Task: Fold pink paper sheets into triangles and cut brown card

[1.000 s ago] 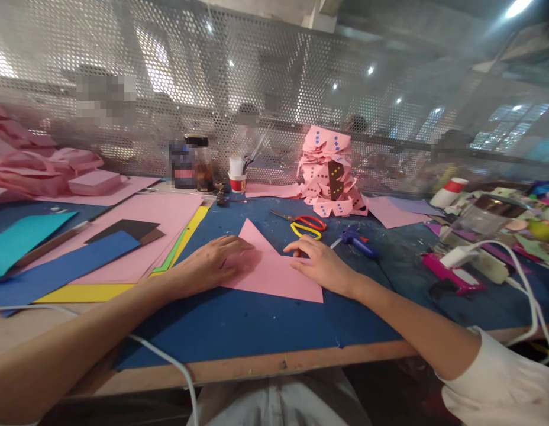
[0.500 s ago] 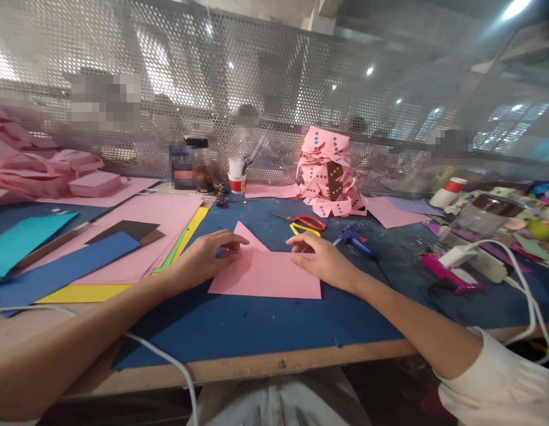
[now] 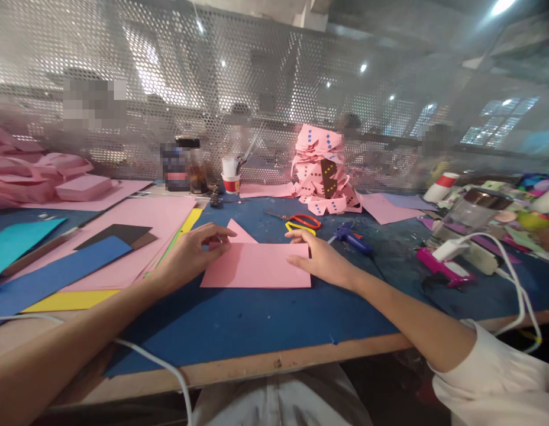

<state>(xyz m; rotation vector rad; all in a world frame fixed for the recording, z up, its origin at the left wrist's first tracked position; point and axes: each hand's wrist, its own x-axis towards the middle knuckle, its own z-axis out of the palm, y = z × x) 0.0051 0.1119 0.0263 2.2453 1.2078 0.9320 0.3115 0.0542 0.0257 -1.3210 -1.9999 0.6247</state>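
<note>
A pink paper sheet (image 3: 257, 269) with a straight front panel is in front of me, over the blue mat. A pointed pink flap shows behind its upper left edge. My left hand (image 3: 202, 248) pinches the sheet's upper left side, thumb in front and fingers curled behind. At the right edge, my right hand (image 3: 316, 254) grips the sheet with the thumb on its face and the fingers behind. Just beyond my right hand lie scissors (image 3: 303, 223) with red and yellow handles, and a blue hot glue gun (image 3: 352, 238).
Pink sheets (image 3: 163, 219), a blue strip (image 3: 79, 272) and a teal sheet (image 3: 23, 239) lie left. A pile of folded pink pieces (image 3: 321, 171) stands at the back. On the right are a clear jar (image 3: 470, 216) and a white cable (image 3: 518, 278). A perforated metal screen (image 3: 274, 89) rises behind.
The pink sheet's front panel has moved slightly away from me, and less of the pointed flap shows behind it. My right thumb now lies lower on the sheet's right edge. The view has shifted slightly.
</note>
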